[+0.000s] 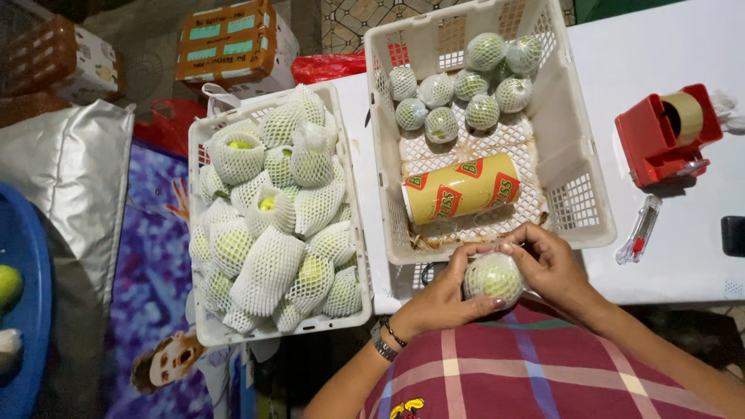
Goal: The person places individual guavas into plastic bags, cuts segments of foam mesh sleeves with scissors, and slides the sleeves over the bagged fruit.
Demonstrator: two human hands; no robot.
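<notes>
Fruit (493,278) clamped in both hands' fingers (475,250), wrap going on; nine wrapped in right basket (578,186), left basket (203,140) full, unwrapped.

Likely a small fruit-packing stall: crates (353,256) of net-sleeved fruit (268,268), tape dispenser (667,132), stacked cartons (229,43).

A round green fruit (493,278), sleeved in white foam net and wrapped glossy, is cupped between both grips.
</notes>
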